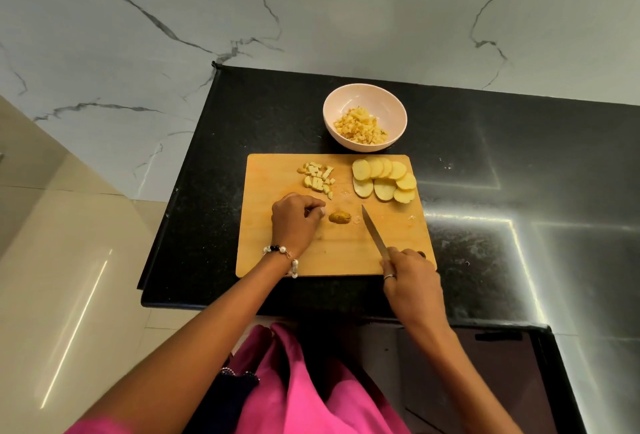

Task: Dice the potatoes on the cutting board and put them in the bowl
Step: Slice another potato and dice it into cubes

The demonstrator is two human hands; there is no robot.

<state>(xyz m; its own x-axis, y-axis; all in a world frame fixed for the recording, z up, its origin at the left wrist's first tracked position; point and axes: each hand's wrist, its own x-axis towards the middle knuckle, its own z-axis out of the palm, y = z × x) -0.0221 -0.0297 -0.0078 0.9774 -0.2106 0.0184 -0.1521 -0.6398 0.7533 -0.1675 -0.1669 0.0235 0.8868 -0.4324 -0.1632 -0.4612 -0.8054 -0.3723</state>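
A wooden cutting board (346, 253) lies on the black counter. Several round potato slices (384, 177) overlap at its back right. A small heap of diced potato (317, 177) sits at its back left. A brown potato end piece (339, 216) lies skin up in the middle. My left hand (296, 220) rests on the board just left of that piece, fingers curled, holding nothing that I can see. My right hand (408, 277) grips the handle of a knife (374, 234), blade pointing away toward the slices. A pale pink bowl (389, 101) behind the board holds diced potato (358, 127).
The black counter (485, 163) extends far to the right; its left edge drops off just beside the board. A marble wall rises behind the bowl. A dark glass panel (485, 381) sits below the counter's front edge.
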